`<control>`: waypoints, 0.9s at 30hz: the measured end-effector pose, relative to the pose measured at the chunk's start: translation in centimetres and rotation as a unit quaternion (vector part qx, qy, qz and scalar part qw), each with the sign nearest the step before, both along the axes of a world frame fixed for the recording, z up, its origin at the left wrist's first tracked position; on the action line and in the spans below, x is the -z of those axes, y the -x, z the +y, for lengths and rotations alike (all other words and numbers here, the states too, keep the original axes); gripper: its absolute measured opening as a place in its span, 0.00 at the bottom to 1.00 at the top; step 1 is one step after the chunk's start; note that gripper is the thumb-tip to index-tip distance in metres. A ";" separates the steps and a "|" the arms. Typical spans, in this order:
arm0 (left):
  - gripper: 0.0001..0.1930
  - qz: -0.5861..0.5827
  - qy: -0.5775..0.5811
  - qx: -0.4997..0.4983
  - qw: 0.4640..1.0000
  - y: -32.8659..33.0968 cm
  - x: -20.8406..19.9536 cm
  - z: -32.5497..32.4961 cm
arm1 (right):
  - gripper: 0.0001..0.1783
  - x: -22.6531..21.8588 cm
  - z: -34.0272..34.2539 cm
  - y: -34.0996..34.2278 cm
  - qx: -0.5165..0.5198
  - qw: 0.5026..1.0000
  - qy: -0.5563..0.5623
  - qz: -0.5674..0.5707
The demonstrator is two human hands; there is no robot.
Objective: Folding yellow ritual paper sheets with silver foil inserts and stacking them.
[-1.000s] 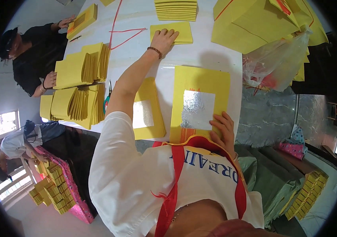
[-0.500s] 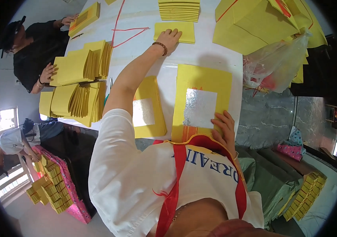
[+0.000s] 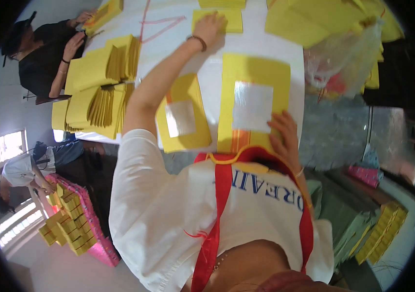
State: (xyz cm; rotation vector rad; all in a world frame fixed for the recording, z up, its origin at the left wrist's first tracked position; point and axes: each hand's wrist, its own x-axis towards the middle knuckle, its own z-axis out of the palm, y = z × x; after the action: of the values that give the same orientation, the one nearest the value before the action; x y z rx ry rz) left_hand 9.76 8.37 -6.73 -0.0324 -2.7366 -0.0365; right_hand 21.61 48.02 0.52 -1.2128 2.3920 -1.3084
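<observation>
My left hand (image 3: 211, 29) reaches to the far side of the white table (image 3: 211, 104) and lies, fingers outstretched, on a folded yellow paper packet (image 3: 234, 22). Close to my body is a large yellow sheet (image 3: 255, 68) with a silver foil square (image 3: 252, 107) and an orange print below it; whether it is one sheet or a stack I cannot tell. My right hand (image 3: 284, 134) rests flat on its right edge, fingers apart. Left of it lies a narrower yellow paper stack (image 3: 186, 90), also with a silver square (image 3: 180, 118), beside my left upper arm.
Folded yellow stacks (image 3: 90, 70) stand at the table's left. Red string (image 3: 163, 29) lies beyond. A large yellow bundle (image 3: 305, 22) and a clear plastic bag (image 3: 339, 68) are at right. A co-worker in black (image 3: 44, 61) sits left; another person (image 3: 27, 170) is farther back.
The whole view has shifted, so the table appears higher. The co-worker's nearer hand has left the folded stack and moved toward their other hand. My hands keep their places on the paper.
</observation>
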 end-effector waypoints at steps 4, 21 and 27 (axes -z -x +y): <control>0.20 0.127 -0.209 0.110 0.963 -5.0 -5.2 2.4 | 0.16 -0.8 0.0 -0.1 -0.001 1.000 0.000 -0.010; 0.16 -0.142 -0.219 0.260 0.930 -23.8 -12.6 16.5 | 0.16 0.5 1.1 1.3 -0.041 0.990 0.065 -0.121; 0.08 -0.205 -0.335 0.207 0.896 -23.2 -12.7 16.0 | 0.28 0.5 1.1 1.6 -0.065 0.978 0.087 -0.179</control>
State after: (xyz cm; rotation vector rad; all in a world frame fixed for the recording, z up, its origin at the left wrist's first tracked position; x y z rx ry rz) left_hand 32.94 24.33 5.99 -0.4553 -2.9021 -1.2208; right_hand 20.01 49.13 0.04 -1.0461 1.9523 -1.5653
